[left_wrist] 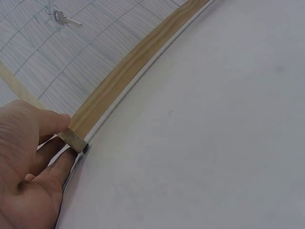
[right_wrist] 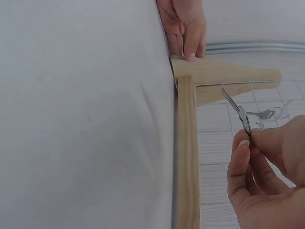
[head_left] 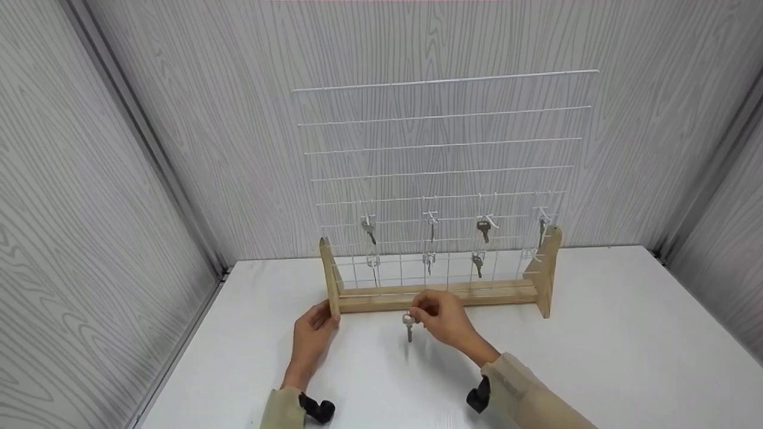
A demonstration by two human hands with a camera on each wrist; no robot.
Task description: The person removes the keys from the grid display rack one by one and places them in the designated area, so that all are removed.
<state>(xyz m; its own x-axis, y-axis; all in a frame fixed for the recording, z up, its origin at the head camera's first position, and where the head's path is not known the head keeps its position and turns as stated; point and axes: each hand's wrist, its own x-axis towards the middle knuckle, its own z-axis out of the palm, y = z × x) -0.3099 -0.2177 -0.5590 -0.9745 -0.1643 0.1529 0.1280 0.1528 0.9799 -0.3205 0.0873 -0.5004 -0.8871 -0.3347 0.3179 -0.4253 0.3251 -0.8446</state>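
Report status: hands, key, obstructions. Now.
Right hand holding key. Left hand gripping left end of wooden rack. Nothing visibly in the way.

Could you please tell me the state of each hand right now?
Left hand: closed, gripping the wooden stand at one end.
Right hand: closed, holding a key.

A white tabletop [head_left: 608, 351] carries 1 wire-grid rack [head_left: 498, 295], standing upright on 2 wooden end supports [head_left: 548, 271] toward the back.
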